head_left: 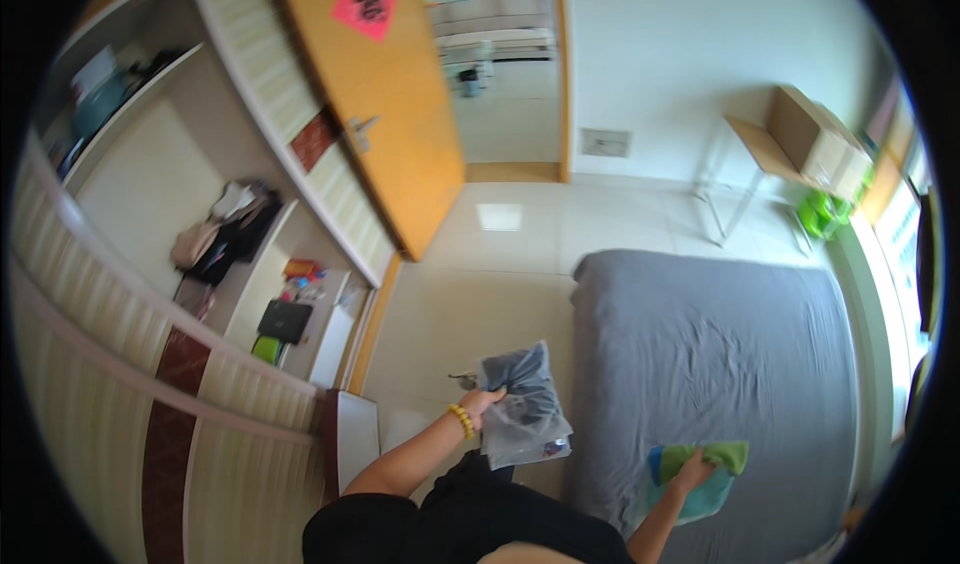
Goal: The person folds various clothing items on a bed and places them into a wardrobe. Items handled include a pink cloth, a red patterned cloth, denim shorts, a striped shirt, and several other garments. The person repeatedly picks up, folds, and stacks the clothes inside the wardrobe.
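My left hand (484, 404), with a yellow bead bracelet at the wrist, is closed on a clear plastic bag (528, 434). Dark, soft-looking stuff shows through the plastic; its kind is unclear. Beside that hand, on its left, a small dark thin thing (462, 378) sticks out, too blurred to name. Over the near part of the bed (660, 354), my right hand (692, 472) grips a folded cloth (712, 496) in green, teal and blue. The fingers of this hand are partly lost in the cloth's folds.
An open wardrobe (165, 134) with clothes and boxes on its shelves stands at the left. Past it an orange door (385, 104) is open. A small table (750, 149) with a cardboard box (810, 134) stands far right, near a green bag (822, 214). A low cabinet (355, 432) is beside my left arm.
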`<state>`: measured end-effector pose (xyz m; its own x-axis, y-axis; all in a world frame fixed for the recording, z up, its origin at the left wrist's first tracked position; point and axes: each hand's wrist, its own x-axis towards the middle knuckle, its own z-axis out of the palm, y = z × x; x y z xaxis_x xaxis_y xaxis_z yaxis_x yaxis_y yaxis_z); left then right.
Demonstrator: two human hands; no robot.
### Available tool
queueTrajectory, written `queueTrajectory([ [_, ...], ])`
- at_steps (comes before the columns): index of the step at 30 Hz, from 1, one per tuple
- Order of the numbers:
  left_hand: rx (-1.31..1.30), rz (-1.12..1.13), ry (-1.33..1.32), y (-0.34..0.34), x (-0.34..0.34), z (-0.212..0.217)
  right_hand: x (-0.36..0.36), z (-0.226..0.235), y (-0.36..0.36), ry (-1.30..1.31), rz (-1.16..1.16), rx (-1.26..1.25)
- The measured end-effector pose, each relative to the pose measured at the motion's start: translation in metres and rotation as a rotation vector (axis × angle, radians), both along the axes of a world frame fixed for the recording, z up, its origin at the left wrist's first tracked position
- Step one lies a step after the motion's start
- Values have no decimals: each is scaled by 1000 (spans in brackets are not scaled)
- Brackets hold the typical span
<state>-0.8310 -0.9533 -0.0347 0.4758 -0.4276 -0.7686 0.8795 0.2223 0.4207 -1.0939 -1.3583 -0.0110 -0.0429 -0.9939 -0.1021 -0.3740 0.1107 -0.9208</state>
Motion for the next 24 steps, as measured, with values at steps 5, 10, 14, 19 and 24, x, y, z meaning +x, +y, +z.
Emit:
queueTrajectory([
  [5, -43, 115, -28, 52, 63, 74, 181, 165, 101, 128, 403, -346],
  [10, 102, 345, -339, 107, 145, 97, 319, 203, 259, -274, 1072, -685],
  [14, 149, 442, -233, 146, 186, 160, 369, 194, 361, -37, 1724, -1243],
  [19, 159, 670, -379, 205, 209, 167, 435, 211, 413, -181, 1989, -1325],
  [24, 224, 880, -453, 248, 247, 170, 515, 217, 433, -134, 2474, -1193],
])
